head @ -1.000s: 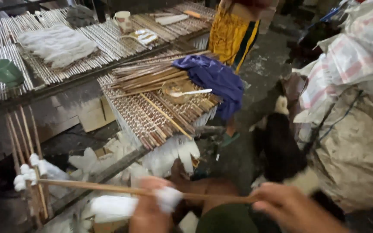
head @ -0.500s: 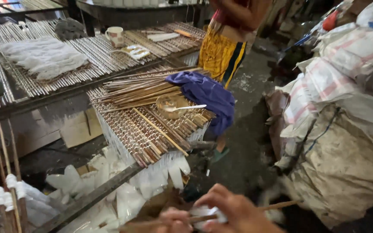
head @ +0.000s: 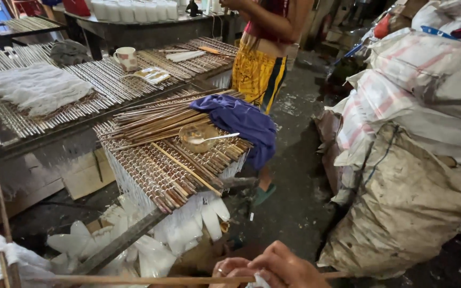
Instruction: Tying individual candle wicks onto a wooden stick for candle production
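Observation:
A long thin wooden stick (head: 134, 279) lies level across the bottom of the view. My left hand (head: 230, 268) and my right hand (head: 289, 266) sit side by side on it near its right end, both closed around it. A bit of white wick or wax (head: 260, 281) shows between them on the stick. Most of both hands is cut off by the bottom edge. At the bottom left stand more sticks with white wax lumps (head: 1, 256).
Ahead is a rack of bamboo sticks (head: 156, 165) with white wax pieces (head: 188, 229) hanging under it, a bowl with a spoon (head: 198, 137) and a blue cloth (head: 241, 122). Another person in yellow shorts (head: 257, 69) stands behind. Stuffed sacks (head: 417, 160) fill the right side.
My right hand has slid left along the stick to meet my left hand. Both hands have sunk to the bottom edge, and the view has lifted towards the rack.

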